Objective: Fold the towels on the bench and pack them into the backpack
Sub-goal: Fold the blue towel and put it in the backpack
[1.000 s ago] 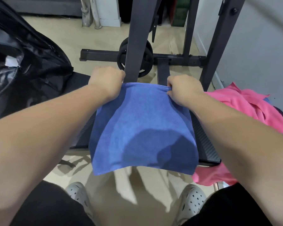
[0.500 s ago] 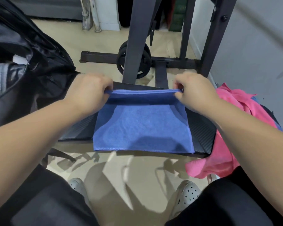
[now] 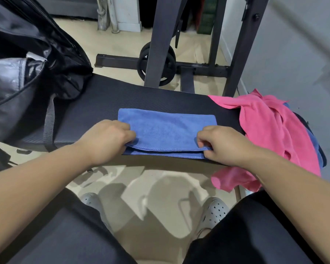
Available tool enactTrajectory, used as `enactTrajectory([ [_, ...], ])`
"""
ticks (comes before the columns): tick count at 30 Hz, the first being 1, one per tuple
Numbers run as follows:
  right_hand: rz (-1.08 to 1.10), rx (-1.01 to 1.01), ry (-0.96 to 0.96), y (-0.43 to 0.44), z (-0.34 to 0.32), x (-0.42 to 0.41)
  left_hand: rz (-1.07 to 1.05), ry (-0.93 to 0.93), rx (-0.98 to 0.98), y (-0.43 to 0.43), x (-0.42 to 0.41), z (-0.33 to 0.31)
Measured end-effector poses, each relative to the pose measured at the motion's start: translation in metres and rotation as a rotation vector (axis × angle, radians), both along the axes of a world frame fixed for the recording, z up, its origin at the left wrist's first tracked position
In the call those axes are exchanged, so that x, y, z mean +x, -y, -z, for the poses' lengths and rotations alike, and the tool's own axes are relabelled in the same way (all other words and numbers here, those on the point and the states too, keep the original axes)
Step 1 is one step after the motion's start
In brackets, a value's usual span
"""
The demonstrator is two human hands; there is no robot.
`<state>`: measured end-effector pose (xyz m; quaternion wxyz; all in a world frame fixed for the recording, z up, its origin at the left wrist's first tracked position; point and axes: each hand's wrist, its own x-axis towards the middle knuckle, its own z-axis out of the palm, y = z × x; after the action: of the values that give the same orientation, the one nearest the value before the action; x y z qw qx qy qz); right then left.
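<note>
Grey clogs [image 3: 213, 212] stand on the floor nearest the camera. Above them, the left hand [image 3: 107, 140] and right hand [image 3: 223, 145] each pinch a near corner of the blue towel [image 3: 168, 130], fingers curled over its top layer. The towel lies folded flat between them on the black bench [image 3: 141, 100]. Right of the right hand a pink towel [image 3: 271, 126] lies heaped. Beyond the left hand sits the open black backpack [image 3: 27, 73]. A weight plate [image 3: 156, 65] lies farthest off.

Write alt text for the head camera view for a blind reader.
The left hand and right hand pinch the near corners of a folded blue terry towel on a black padded bench. An open black backpack sits at its left end, a crumpled pink towel at its right.
</note>
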<state>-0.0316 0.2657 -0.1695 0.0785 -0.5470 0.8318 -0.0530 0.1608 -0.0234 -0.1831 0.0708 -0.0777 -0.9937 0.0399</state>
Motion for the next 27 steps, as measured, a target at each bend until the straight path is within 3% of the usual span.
enactTrajectory([
  [7,0.011,0.137,-0.057,0.000,0.007,0.005,-0.021,0.130,0.000,-0.001,0.005,0.006],
  [12,0.146,-0.232,-0.068,0.015,0.003,0.006,-0.226,-0.149,0.098,-0.007,-0.013,0.001],
  [14,0.209,-0.272,-0.106,0.029,0.005,0.003,-0.325,-0.113,0.109,-0.011,-0.025,0.001],
  [19,0.292,0.091,-0.047,0.056,0.031,0.008,-0.530,0.304,0.157,-0.026,-0.045,0.027],
  [27,0.389,0.190,0.003,0.069,0.054,0.009,-0.499,0.321,0.194,-0.013,-0.059,0.037],
])
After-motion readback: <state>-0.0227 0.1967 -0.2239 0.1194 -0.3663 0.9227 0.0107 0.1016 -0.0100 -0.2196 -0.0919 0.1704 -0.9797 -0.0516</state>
